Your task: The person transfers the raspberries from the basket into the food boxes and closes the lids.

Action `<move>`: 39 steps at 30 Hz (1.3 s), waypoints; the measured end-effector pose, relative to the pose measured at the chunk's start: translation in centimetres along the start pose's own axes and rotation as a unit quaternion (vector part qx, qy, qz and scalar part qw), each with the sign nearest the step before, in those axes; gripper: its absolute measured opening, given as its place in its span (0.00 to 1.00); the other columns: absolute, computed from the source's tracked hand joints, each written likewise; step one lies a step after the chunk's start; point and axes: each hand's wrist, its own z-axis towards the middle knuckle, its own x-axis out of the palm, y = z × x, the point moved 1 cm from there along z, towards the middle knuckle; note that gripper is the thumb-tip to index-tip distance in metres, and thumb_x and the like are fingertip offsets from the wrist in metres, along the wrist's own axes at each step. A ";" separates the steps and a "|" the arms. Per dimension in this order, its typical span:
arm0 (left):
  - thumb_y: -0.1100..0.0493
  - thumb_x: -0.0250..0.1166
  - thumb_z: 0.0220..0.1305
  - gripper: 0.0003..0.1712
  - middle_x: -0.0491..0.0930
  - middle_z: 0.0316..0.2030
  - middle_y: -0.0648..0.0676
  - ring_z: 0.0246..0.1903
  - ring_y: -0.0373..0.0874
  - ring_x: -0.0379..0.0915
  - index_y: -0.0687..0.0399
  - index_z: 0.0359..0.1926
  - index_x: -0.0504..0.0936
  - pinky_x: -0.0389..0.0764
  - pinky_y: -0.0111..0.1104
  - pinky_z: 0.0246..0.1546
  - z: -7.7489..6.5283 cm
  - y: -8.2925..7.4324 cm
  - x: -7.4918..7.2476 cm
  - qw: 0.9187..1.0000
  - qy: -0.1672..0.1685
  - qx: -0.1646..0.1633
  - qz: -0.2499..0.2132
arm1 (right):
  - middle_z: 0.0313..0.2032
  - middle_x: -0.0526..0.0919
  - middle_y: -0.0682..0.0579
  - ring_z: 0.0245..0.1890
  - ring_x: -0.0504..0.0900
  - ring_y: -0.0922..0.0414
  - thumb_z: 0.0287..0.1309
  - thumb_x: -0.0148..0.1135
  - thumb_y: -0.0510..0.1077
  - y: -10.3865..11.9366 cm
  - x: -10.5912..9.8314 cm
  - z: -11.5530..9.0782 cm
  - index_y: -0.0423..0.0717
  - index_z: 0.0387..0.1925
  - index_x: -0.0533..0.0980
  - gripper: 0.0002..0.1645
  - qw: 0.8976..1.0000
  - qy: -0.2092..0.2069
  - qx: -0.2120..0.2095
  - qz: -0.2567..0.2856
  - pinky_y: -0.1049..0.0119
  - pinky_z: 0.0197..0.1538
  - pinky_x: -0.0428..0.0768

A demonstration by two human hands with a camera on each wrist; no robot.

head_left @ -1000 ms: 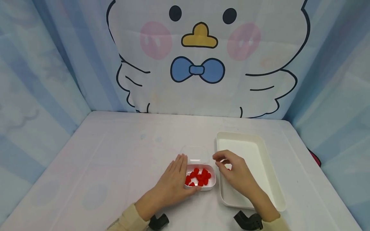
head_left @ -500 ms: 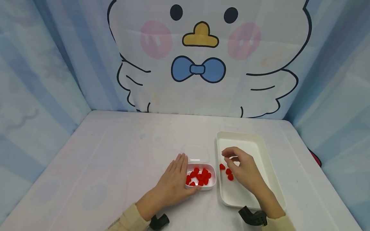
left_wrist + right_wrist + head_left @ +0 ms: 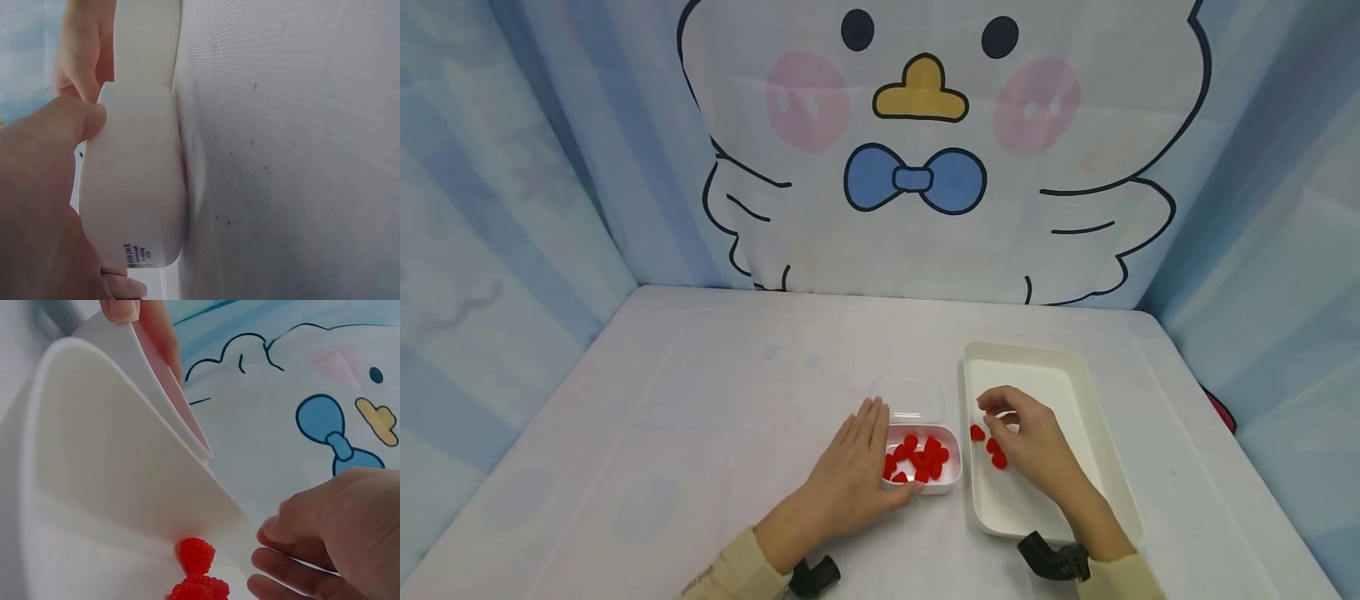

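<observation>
A small white box with a pinkish inside [image 3: 951,486] holds several red raspberries [image 3: 917,457]. My left hand [image 3: 848,467] holds its left end, the fingers along the side and the thumb over the near rim. In the left wrist view the thumb [image 3: 89,119] presses the top edge of the box [image 3: 134,169], which bears small dark print. Over the white tray [image 3: 1078,442] is my right hand [image 3: 1033,442], fingers loosely bent, with nothing visible between them. Beside its fingertips lie raspberries [image 3: 998,460] near the tray's left wall, two of them close together in the right wrist view [image 3: 197,555].
A clear plastic lid [image 3: 910,400] is right behind the box. The tray stands just right of the box on a white-covered table [image 3: 700,400]. Cloth with a cartoon bird [image 3: 913,242] hangs behind the table, and blue curtains [image 3: 497,292] close off both sides.
My right hand has drawn back to the right from the gap between box and tray, uncovering the raspberries in the tray. The left hand has stayed at the box.
</observation>
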 end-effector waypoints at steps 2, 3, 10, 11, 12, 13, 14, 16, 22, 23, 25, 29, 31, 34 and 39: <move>0.27 0.59 0.58 0.61 0.47 0.78 0.59 0.78 0.55 0.42 0.59 0.78 0.47 0.54 0.49 0.76 0.0 0.0 0.0 1.000 0.001 -0.001 0.002 | 0.44 0.84 0.48 0.45 0.82 0.52 0.61 0.61 0.32 0.0 0.1 0.1 0.43 0.48 0.78 0.13 1.000 0.003 0.003 0.000 0.53 0.52 0.84; 0.27 0.59 0.58 0.61 0.47 0.78 0.59 0.78 0.55 0.42 0.59 0.78 0.47 0.54 0.49 0.76 0.0 0.0 0.0 1.000 0.001 -0.002 0.002 | 0.44 0.84 0.48 0.45 0.82 0.52 0.61 0.61 0.32 0.0 0.1 0.1 0.42 0.48 0.78 0.13 1.000 0.004 0.004 -0.002 0.53 0.52 0.84; 0.27 0.59 0.58 0.61 0.47 0.78 0.59 0.78 0.55 0.42 0.60 0.78 0.47 0.54 0.49 0.76 -0.1 0.1 -0.1 1.000 0.002 -0.002 0.004 | 0.46 0.84 0.46 0.47 0.83 0.50 0.62 0.61 0.33 -0.2 0.4 0.1 0.43 0.50 0.77 0.14 0.999 0.020 0.030 -0.007 0.52 0.54 0.84; 0.27 0.59 0.58 0.61 0.48 0.78 0.60 0.78 0.55 0.42 0.60 0.77 0.48 0.54 0.49 0.76 -0.1 0.1 -0.1 1.000 0.000 -0.001 0.003 | 0.46 0.84 0.46 0.47 0.83 0.50 0.62 0.61 0.34 -0.2 0.5 0.1 0.43 0.49 0.77 0.14 0.999 0.022 0.034 -0.009 0.52 0.54 0.84; 0.27 0.59 0.58 0.61 0.48 0.78 0.60 0.78 0.55 0.42 0.60 0.77 0.48 0.55 0.49 0.76 -0.1 0.1 -0.1 1.000 -0.001 0.001 0.003 | 0.46 0.84 0.46 0.47 0.83 0.50 0.62 0.61 0.34 -0.3 0.5 0.1 0.43 0.49 0.77 0.14 0.999 0.024 0.036 -0.010 0.52 0.54 0.84; 0.27 0.59 0.58 0.61 0.48 0.78 0.60 0.78 0.55 0.42 0.61 0.77 0.48 0.55 0.49 0.76 -0.2 0.1 -0.1 1.000 -0.002 0.003 0.003 | 0.46 0.84 0.46 0.47 0.83 0.50 0.62 0.61 0.34 -0.3 0.5 0.1 0.43 0.49 0.77 0.14 0.999 0.026 0.039 -0.011 0.52 0.55 0.83; 0.28 0.59 0.58 0.61 0.48 0.78 0.60 0.78 0.55 0.42 0.61 0.77 0.48 0.55 0.50 0.76 -0.2 0.1 -0.1 1.000 -0.002 0.004 0.003 | 0.46 0.84 0.47 0.47 0.83 0.50 0.62 0.60 0.34 -0.4 0.6 0.1 0.43 0.49 0.77 0.13 0.999 0.027 0.042 -0.013 0.52 0.54 0.84; 0.28 0.60 0.58 0.61 0.48 0.78 0.60 0.78 0.55 0.42 0.61 0.77 0.48 0.55 0.50 0.75 -0.2 0.0 -0.1 1.000 -0.003 0.005 0.000 | 0.45 0.84 0.47 0.47 0.82 0.50 0.63 0.60 0.35 -0.5 0.6 0.1 0.43 0.49 0.78 0.13 0.998 0.032 0.044 -0.015 0.52 0.54 0.84; 0.28 0.60 0.58 0.61 0.48 0.78 0.59 0.78 0.55 0.41 0.60 0.77 0.48 0.55 0.50 0.75 -0.1 0.0 -0.2 1.000 -0.002 0.001 -0.003 | 0.45 0.84 0.47 0.46 0.81 0.52 0.62 0.60 0.34 -0.6 0.4 0.2 0.43 0.49 0.77 0.14 0.998 0.048 0.046 -0.015 0.54 0.53 0.84; 0.28 0.60 0.58 0.61 0.48 0.78 0.59 0.78 0.55 0.41 0.60 0.77 0.48 0.55 0.50 0.75 0.0 0.0 -0.2 1.000 -0.002 0.002 -0.001 | 0.45 0.84 0.47 0.46 0.81 0.52 0.61 0.60 0.34 -0.7 0.5 0.2 0.43 0.49 0.77 0.14 0.997 0.051 0.048 -0.015 0.54 0.53 0.84; 0.28 0.60 0.58 0.60 0.48 0.78 0.59 0.78 0.55 0.42 0.60 0.77 0.48 0.56 0.49 0.75 -0.1 0.0 -0.2 1.000 -0.001 0.002 -0.001 | 0.46 0.84 0.47 0.47 0.81 0.51 0.61 0.61 0.34 -0.8 0.6 0.1 0.43 0.49 0.77 0.14 0.997 0.056 0.050 -0.014 0.53 0.54 0.84; 0.28 0.60 0.58 0.60 0.49 0.78 0.60 0.78 0.55 0.42 0.60 0.77 0.48 0.56 0.50 0.75 -0.1 0.0 -0.1 1.000 -0.002 0.003 -0.002 | 0.46 0.84 0.46 0.48 0.82 0.50 0.61 0.61 0.34 -0.9 0.8 0.0 0.43 0.49 0.77 0.14 0.997 0.061 0.048 -0.018 0.51 0.55 0.83; 0.29 0.61 0.57 0.61 0.48 0.78 0.59 0.78 0.55 0.42 0.60 0.77 0.48 0.56 0.50 0.75 -0.1 0.0 -0.1 1.000 0.000 0.002 -0.003 | 0.46 0.85 0.46 0.49 0.82 0.49 0.61 0.61 0.34 -0.9 0.8 0.0 0.42 0.49 0.77 0.14 0.997 0.064 0.046 -0.018 0.51 0.56 0.82; 0.29 0.61 0.57 0.61 0.49 0.78 0.60 0.78 0.55 0.42 0.60 0.77 0.48 0.56 0.50 0.75 -0.1 0.1 -0.1 1.000 0.000 0.002 -0.004 | 0.46 0.85 0.46 0.49 0.82 0.49 0.61 0.60 0.33 -0.8 0.8 0.1 0.42 0.49 0.77 0.14 0.996 0.068 0.045 -0.019 0.50 0.57 0.82; 0.28 0.61 0.57 0.61 0.48 0.78 0.59 0.78 0.55 0.42 0.60 0.77 0.47 0.55 0.50 0.75 -0.1 0.1 0.0 1.000 0.002 0.000 -0.007 | 0.46 0.85 0.47 0.49 0.82 0.50 0.60 0.59 0.32 -0.8 0.9 0.0 0.42 0.48 0.77 0.14 0.996 0.071 0.047 -0.017 0.49 0.58 0.81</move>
